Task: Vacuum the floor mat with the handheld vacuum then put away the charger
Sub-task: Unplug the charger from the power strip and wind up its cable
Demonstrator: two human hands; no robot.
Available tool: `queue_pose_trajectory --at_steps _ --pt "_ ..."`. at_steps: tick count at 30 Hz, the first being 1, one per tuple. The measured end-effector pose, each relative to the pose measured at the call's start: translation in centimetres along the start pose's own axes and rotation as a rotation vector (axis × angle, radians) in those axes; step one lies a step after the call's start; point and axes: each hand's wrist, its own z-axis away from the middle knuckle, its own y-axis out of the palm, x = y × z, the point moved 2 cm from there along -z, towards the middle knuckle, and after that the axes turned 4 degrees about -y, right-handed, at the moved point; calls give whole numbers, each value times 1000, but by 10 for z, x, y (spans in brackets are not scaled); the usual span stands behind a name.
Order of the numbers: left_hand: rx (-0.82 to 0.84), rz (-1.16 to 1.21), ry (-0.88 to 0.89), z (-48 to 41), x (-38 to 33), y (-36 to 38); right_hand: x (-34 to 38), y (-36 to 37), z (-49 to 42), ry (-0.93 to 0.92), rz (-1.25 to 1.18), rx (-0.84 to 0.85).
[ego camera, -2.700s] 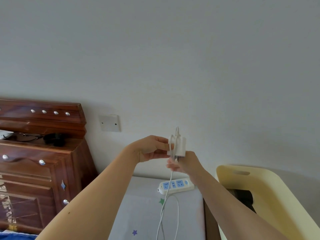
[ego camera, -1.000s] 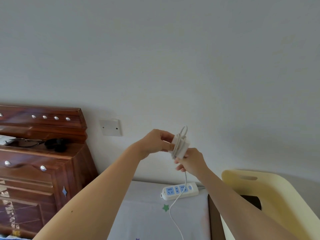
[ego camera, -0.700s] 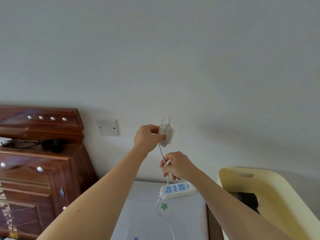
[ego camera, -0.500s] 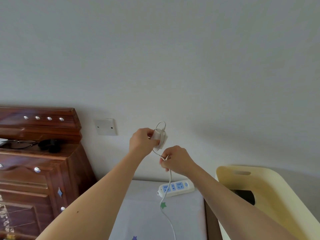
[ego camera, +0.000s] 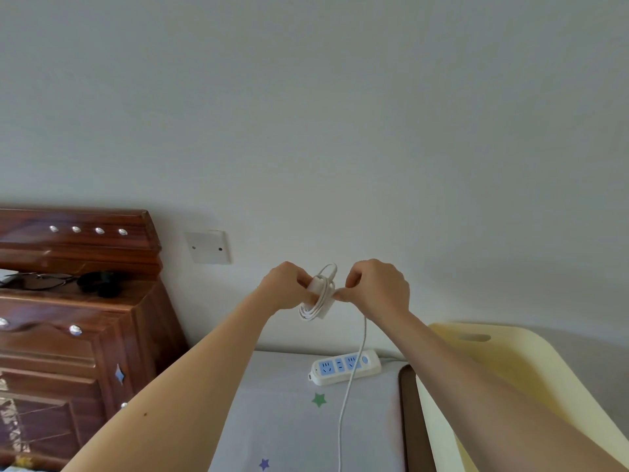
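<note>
Left hand [ego camera: 287,288] has its fingers curled tight on the charger [ego camera: 317,291], held up in the air by the wall, above the far edge of the starry surface [ego camera: 282,424]. Right hand [ego camera: 378,288] pinches the cord [ego camera: 364,338] right beside it. A few loops wrap the charger, and the rest hangs past the power strip [ego camera: 369,366].

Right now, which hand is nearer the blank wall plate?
Left. The left hand grips the charger below and right of the wall plate; the right hand pinches the cable farther right, beyond the charger.
</note>
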Motion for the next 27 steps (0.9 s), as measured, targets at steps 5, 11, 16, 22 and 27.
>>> queue_pose_trajectory --at_steps 5,11,16,22,27 --pt "161 52 -52 1 6 0 -1 -2 1 23 -11 -2" --pt "268 154 -69 3 3 4 -3 -1 2 47 -28 -27" --pt "433 487 -159 7 7 9 -13 4 2 87 -184 -69" --pt "523 728 -213 14 13 10 -19 13 4 110 -468 -7" --pt "536 837 -224 16 11 10 -22 22 9 213 -698 80"
